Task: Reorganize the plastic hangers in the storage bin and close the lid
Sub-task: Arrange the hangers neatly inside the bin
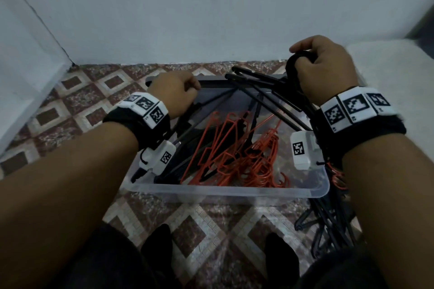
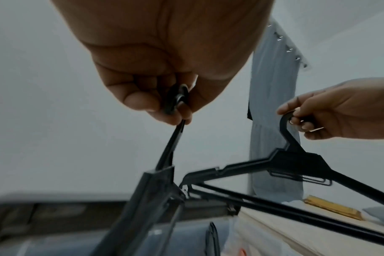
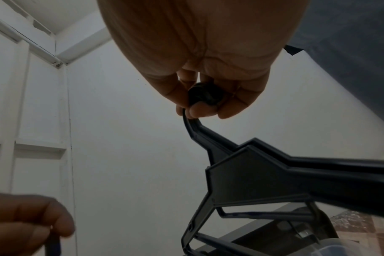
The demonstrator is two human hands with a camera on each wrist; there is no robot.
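Observation:
A clear plastic storage bin (image 1: 225, 189) stands on the tiled floor, holding a tangle of orange hangers (image 1: 237, 155) and black hangers (image 1: 187, 148). My left hand (image 1: 175, 92) hovers over the bin's far left corner and pinches the hook of a black hanger (image 2: 175, 100) that hangs down into the bin. My right hand (image 1: 326, 70), raised over the bin's right side, grips the hooks of a bunch of black hangers (image 1: 265, 84); their hook (image 3: 201, 96) sits in my curled fingers. The dark lid (image 1: 216, 78) lies behind the bin.
More black hangers (image 1: 328, 225) lie on the floor at the bin's right front corner. A white wall runs behind the bin, a white door frame (image 1: 25, 73) on the left, a pale mattress-like surface (image 1: 394, 65) on the right. My feet (image 1: 159, 246) are just in front.

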